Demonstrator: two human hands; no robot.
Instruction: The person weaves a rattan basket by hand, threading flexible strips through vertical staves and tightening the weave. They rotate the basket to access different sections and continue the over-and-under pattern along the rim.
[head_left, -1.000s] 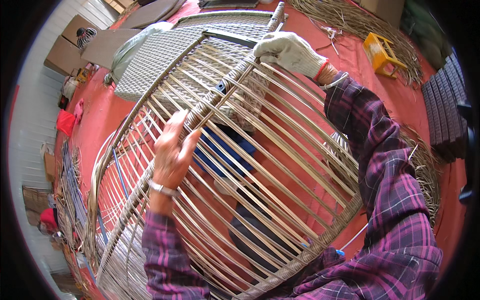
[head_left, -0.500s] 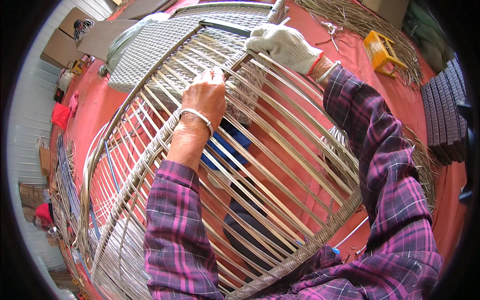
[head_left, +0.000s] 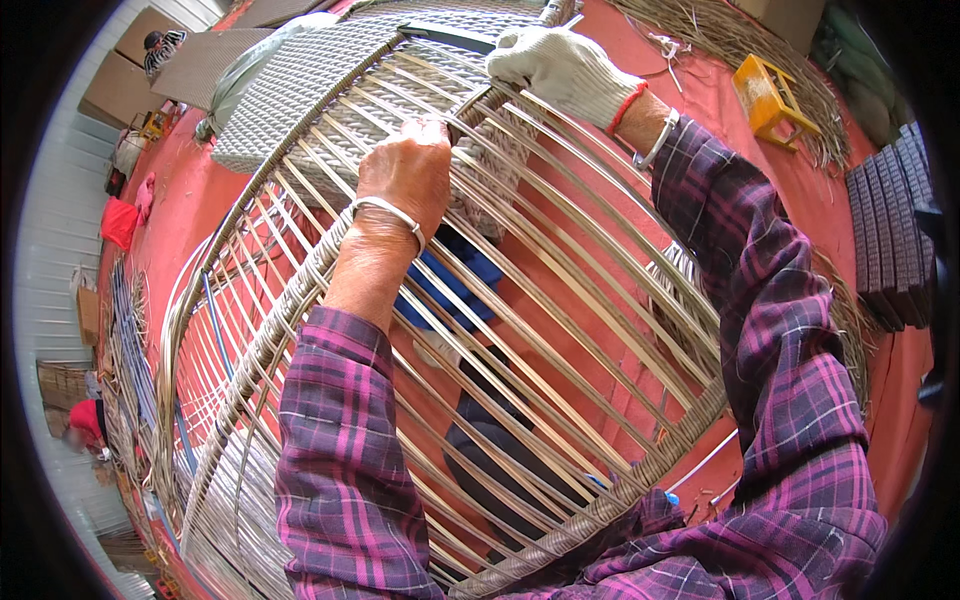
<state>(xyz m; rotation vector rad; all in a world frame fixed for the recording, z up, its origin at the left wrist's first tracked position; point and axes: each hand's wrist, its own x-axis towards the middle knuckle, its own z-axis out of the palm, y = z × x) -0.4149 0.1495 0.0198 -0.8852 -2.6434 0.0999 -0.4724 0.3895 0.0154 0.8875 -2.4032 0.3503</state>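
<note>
A large wicker frame (head_left: pixel 690 428) stretches before me, strung with many long tan strands (head_left: pixel 560 265) and edged by wrapped rims. My left hand (head_left: pixel 405 180), bare with a white band at the wrist, is closed at the upper part of these strands; its fingertips are hidden behind its back. My right hand (head_left: pixel 565 78), in a white knit glove with a red cuff, is closed around the far right end of a short brown woven band (head_left: pixel 478 106). That band crosses the strands between both hands. What the left fingers pinch is mostly hidden, apparently the band's near end.
Beyond the frame lies a grey woven panel (head_left: pixel 290 100). A yellow stool (head_left: pixel 765 100) stands at the right, near dark stacked blocks (head_left: pixel 888 230). Loose reed strands (head_left: pixel 690 25) lie on the red floor (head_left: pixel 180 230). A dark strip (head_left: pixel 445 38) crosses the frame's far edge.
The left hand has shifted slightly left and down along the strands. The gloved right hand stays at the band's end, and the whole view has moved a little.
</note>
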